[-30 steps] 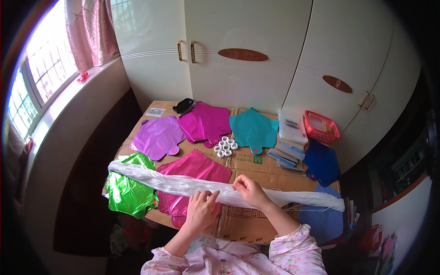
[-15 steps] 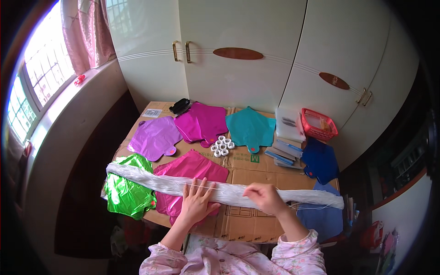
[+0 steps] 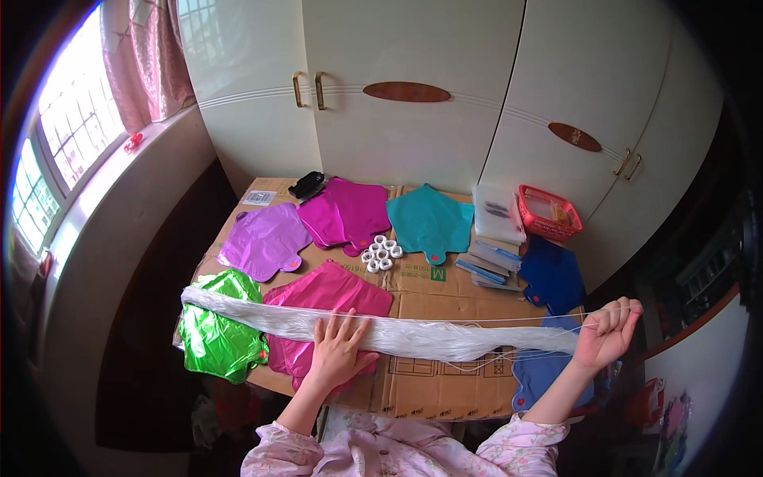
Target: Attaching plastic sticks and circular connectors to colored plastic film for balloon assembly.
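Observation:
A long bundle of white strings lies across the cardboard-covered table, from the green foil balloon to the right edge. My left hand presses flat on the bundle, fingers spread, over a pink foil balloon. My right hand is raised at the table's right end, fingers curled around a thin white string pulled out of the bundle. A blue balloon lies under that end.
Purple, magenta, teal and dark blue foil balloons lie flat on the table. Several small white rolls, stacked packets, a clear box and a red basket sit behind. White cupboards stand beyond.
My right hand has slid along the bundle from its middle to the right end and lifted, drawing a thin string out. My left hand has stayed pressing the bundle down.

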A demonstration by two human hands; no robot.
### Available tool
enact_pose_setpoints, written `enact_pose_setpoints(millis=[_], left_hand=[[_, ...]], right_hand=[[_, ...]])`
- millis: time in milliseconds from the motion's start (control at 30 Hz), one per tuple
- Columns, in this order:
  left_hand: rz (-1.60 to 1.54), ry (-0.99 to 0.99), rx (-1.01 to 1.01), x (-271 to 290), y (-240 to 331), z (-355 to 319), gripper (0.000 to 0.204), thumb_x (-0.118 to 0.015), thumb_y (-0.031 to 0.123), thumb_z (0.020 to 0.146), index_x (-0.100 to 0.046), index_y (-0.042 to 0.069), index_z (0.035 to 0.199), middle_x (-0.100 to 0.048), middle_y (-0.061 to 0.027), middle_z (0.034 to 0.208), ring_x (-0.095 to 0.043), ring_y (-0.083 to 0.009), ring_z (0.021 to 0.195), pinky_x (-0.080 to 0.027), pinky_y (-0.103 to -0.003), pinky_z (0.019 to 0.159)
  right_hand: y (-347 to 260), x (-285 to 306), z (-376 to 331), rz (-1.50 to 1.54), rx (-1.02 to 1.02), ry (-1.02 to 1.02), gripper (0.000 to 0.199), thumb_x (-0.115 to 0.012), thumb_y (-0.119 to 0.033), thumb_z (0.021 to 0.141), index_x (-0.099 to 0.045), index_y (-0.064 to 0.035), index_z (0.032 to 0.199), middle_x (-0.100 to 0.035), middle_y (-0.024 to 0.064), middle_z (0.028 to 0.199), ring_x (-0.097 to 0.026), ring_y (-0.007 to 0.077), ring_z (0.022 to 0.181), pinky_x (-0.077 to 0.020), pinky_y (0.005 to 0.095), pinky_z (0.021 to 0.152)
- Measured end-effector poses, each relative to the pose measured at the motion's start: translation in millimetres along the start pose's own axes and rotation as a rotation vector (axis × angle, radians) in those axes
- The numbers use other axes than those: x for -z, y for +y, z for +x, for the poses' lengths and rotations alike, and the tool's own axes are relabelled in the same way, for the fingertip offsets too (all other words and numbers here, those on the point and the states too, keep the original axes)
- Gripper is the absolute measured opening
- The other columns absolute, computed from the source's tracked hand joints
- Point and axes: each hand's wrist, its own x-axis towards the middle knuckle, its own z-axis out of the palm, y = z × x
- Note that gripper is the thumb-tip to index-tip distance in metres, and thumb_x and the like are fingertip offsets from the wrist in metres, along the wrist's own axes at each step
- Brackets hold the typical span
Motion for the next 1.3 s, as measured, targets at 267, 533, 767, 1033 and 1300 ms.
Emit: enact_pose_setpoints(millis=[267,533,767,1033,1300], left_hand=[[-0.283,-0.028,-0.268,51,56,-23,0.030,-0.067,0.025,0.077,-0.057,0.006,0.098,-0.062,-0.0082,0.080,-0.061,-0.0238,0.068,-0.048,-0.034,0.064],[-1.482,-0.136,0.171,55,79,-17,0.016,-0.060,0.015,0.087,-0.062,0.000,0.091,-0.058,-0.0009,0.068,-0.051,-0.0028,0.057,-0.040,-0.019,0.048],[-1.960,-0.080,0.348,78,60,-30,0.013,-0.056,0.007,0.088,-0.063,-0.003,0.088,-0.062,-0.0066,0.073,-0.051,-0.0061,0.056,-0.038,-0.019,0.048],[-2.426,0.172,0.491,87,21,-63,0.013,-0.054,0.019,0.090,-0.057,0.007,0.087,-0.056,-0.0009,0.065,-0.043,-0.0069,0.049,-0.035,-0.019,0.045],[-2.683,0.410,0.244,97,-6,-66,0.021,-0.045,0.020,0.095,-0.060,0.008,0.103,-0.065,-0.0040,0.089,-0.057,-0.0105,0.071,-0.043,-0.016,0.052]], right_hand=[[71,-32,-52,-1.207,-0.506,-0.363,0.011,-0.060,-0.011,0.084,-0.060,-0.0049,0.075,-0.056,0.0005,0.065,-0.047,0.0066,0.052,-0.0350,0.0193,0.047],[125,-25,-82,-1.132,-0.744,-0.492,0.009,-0.060,-0.010,0.085,-0.063,-0.0017,0.084,-0.059,0.0042,0.068,-0.055,0.0089,0.060,-0.0424,0.0229,0.053],[152,-6,-136,-0.561,-0.994,-0.352,0.016,-0.053,-0.017,0.091,-0.054,-0.0021,0.088,-0.056,0.0063,0.092,-0.054,0.0133,0.090,-0.0428,0.0272,0.075],[132,-5,-128,-0.918,-1.067,-0.698,0.014,-0.053,-0.016,0.091,-0.057,-0.0031,0.093,-0.063,0.0071,0.077,-0.063,0.0158,0.071,-0.0463,0.0273,0.062],[144,-14,-124,-1.061,-0.817,-0.653,0.013,-0.053,-0.016,0.090,-0.058,-0.0042,0.092,-0.063,0.0101,0.077,-0.064,0.0244,0.071,-0.0479,0.0302,0.062]])
